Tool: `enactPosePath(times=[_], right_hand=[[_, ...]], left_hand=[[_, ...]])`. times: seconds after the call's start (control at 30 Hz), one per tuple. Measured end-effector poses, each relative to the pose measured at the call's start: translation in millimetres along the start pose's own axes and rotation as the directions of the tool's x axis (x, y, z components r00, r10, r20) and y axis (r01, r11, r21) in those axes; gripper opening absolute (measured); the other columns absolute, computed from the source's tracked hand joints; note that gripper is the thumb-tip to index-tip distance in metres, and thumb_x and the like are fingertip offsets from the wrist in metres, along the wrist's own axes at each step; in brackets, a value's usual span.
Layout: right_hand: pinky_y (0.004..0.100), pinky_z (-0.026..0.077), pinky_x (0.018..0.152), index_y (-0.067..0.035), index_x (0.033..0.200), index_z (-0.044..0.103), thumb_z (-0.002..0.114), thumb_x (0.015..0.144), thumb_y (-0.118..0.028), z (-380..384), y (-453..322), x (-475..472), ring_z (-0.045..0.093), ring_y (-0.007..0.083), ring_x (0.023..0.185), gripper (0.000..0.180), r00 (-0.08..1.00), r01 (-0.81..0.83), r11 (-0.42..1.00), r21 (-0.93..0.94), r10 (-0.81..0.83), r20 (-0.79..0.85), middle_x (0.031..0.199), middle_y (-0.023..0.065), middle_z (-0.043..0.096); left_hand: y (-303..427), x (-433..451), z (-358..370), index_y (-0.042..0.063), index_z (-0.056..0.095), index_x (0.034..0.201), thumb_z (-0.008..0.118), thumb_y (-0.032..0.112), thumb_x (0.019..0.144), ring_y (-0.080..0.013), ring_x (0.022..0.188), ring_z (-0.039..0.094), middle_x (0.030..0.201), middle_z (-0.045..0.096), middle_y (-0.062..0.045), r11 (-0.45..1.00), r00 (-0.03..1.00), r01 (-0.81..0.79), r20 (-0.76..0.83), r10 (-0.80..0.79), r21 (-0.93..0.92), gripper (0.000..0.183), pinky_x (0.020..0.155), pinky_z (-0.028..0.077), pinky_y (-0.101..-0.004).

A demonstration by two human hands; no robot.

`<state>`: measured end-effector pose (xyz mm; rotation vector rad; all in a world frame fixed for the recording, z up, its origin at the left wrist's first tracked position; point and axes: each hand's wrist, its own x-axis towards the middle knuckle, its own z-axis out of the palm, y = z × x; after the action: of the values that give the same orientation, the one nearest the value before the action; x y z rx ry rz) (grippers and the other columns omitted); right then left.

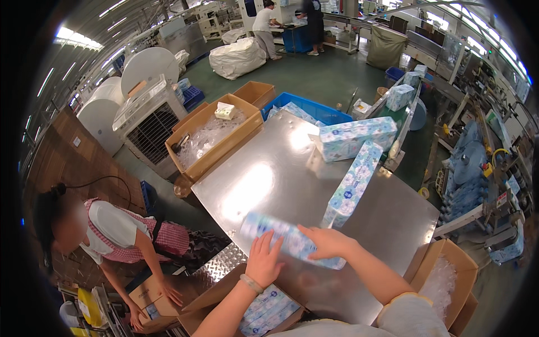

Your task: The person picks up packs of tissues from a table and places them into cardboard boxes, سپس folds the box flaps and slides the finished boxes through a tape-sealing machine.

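A long floral blue-and-white plastic-wrapped pack (291, 243), apparently of tissues, is blurred above the near part of the sheet-metal table (290, 185). My right hand (330, 244) grips its right part, thumb and fingers apart across the wrap. Against its near left side lie the fingers of my left hand (264, 259); a bangle circles that wrist. Another floral pack (358, 181) lies slantwise on the table beyond my right hand. Behind it a bulkier floral pack (358, 139) rests at the far right edge. Below my left forearm, an open carton (294, 318) holds several floral packs (267, 311).
On the left a co-worker (122, 227) bends with both hands on a cardboard box (158, 305). Cartons of clear film (210, 137) stand at the table's far left and near right (440, 282). A blue crate (332, 116) adjoins the far edge; a conveyor (398, 113) carries packs.
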<state>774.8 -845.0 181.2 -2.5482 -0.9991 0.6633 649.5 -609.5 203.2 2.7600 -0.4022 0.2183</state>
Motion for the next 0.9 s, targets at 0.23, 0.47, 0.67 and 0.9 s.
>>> enactPosePath(times=[0.23,0.47,0.67,0.9], right_hand=[[0.0778,0.028,0.105,-0.011,0.115,0.070,0.072,0.083,-0.055,-50,130,28,0.022,0.0390,0.152,0.055,0.544,-0.480,0.863,0.159,0.435,-0.717,0.161,0.0202,0.033],[0.0706,0.034,0.105,-0.008,0.091,0.071,0.076,0.083,-0.045,25,80,-37,0.029,0.0368,0.149,0.037,0.785,-0.183,0.973,0.143,0.232,-0.574,0.154,0.0163,0.043],[0.0625,0.034,0.108,-0.009,0.127,0.060,0.086,0.072,-0.030,68,-21,-135,0.048,0.0356,0.130,0.064,0.798,-0.362,0.925,-0.120,0.240,-0.552,0.131,0.0178,0.055],[0.0505,0.041,0.096,-0.015,0.158,0.032,0.086,0.068,-0.023,66,-48,-108,0.053,0.0390,0.111,0.105,0.842,-0.225,0.969,-0.099,0.143,-0.520,0.120,0.0201,0.052]], left_hand=[[5,43,38,0.010,0.050,0.138,0.082,0.019,0.063,-0.0372,0.117,0.053,0.122,0.056,-0.016,0.973,0.902,-0.223,0.391,0.182,0.062,0.082,0.104,0.039,-0.0491],[5,-20,-90,0.007,0.059,0.122,0.072,0.008,0.060,-0.0346,0.104,0.056,0.108,0.057,-0.015,0.944,0.959,-0.282,0.080,0.272,0.172,0.063,0.095,0.042,-0.0458],[4,-140,-168,0.001,0.049,0.127,0.090,0.020,0.066,-0.0298,0.106,0.055,0.113,0.055,-0.015,0.916,0.915,0.105,-0.324,-0.241,-0.387,0.076,0.092,0.045,-0.0437],[-7,-294,-78,0.000,0.046,0.132,0.093,0.031,0.065,-0.0318,0.118,0.058,0.121,0.057,-0.016,0.635,0.800,0.351,-0.131,-0.585,-0.689,0.088,0.094,0.049,-0.0404]])
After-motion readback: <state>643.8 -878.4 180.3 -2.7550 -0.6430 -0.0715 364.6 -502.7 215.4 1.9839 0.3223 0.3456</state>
